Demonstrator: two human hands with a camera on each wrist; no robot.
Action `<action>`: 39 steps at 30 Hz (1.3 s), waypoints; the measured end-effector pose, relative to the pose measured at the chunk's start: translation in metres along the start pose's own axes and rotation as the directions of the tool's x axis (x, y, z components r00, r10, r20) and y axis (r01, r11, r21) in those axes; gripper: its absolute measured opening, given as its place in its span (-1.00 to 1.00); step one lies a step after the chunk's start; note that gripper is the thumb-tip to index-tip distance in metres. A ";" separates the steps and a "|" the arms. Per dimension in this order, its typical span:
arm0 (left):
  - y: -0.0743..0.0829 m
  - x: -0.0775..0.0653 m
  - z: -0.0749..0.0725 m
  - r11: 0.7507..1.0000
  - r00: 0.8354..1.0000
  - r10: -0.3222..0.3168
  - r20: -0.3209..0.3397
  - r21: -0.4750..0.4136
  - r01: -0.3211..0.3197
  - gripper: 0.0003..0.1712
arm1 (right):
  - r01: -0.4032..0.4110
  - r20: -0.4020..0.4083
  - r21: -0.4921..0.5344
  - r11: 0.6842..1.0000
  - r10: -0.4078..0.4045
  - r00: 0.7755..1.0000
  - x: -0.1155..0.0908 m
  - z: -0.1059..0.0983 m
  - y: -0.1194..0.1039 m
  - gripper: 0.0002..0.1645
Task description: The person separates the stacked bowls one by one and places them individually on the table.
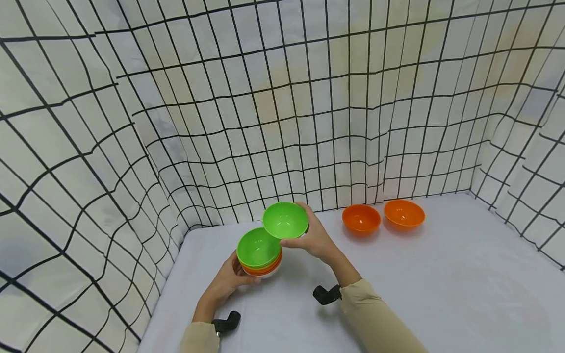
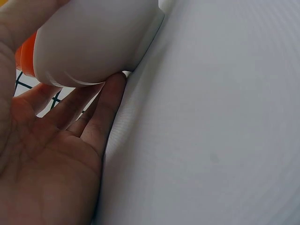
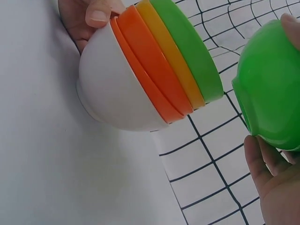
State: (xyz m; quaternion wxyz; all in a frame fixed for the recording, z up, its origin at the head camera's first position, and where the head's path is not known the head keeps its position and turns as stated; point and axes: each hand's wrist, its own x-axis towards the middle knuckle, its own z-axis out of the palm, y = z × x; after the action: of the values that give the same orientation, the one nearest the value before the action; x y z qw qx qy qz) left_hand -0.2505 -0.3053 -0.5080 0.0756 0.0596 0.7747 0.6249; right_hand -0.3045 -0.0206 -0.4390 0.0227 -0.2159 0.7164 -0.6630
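A nested stack of bowls stands on the table at the left, its top bowl green (image 1: 258,247). The right wrist view shows the layers below it: a yellow bowl (image 3: 173,51), orange bowls (image 3: 150,61) and a white bowl (image 3: 112,79) at the bottom. My left hand (image 1: 231,274) holds the stack from its left side, thumb in front and fingers around the back. Just above and right of the stack, my right hand (image 1: 311,235) grips another green bowl (image 1: 285,220), apart from the stack in the right wrist view.
Two orange bowls, one (image 1: 361,219) beside the other (image 1: 403,214), stand near the table's back edge on the right. A white cloth wall with a black grid (image 1: 309,122) rises behind and left of the white table (image 1: 441,284).
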 end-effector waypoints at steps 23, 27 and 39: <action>0.002 0.001 0.000 1.000 1.000 0.014 0.013 0.005 -0.014 0.22 | -0.123 -0.174 -0.044 0.991 0.114 0.978 0.006 -0.029 0.031 0.45; 0.001 0.001 0.000 1.000 1.000 0.013 0.013 0.000 -0.013 0.23 | -0.167 -0.204 -0.057 0.984 0.152 0.967 0.007 -0.032 0.039 0.45; -0.001 0.000 -0.001 1.000 1.000 0.005 0.004 -0.017 -0.005 0.25 | -0.289 -0.262 -0.115 0.950 0.251 0.932 0.007 -0.041 0.060 0.48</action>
State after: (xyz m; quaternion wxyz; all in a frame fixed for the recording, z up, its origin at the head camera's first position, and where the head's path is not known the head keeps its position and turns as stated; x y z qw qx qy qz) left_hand -0.2510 -0.3065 -0.5088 0.0759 0.0621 0.7691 0.6316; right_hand -0.3409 0.0168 -0.4903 0.0089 -0.0328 0.7849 -0.6187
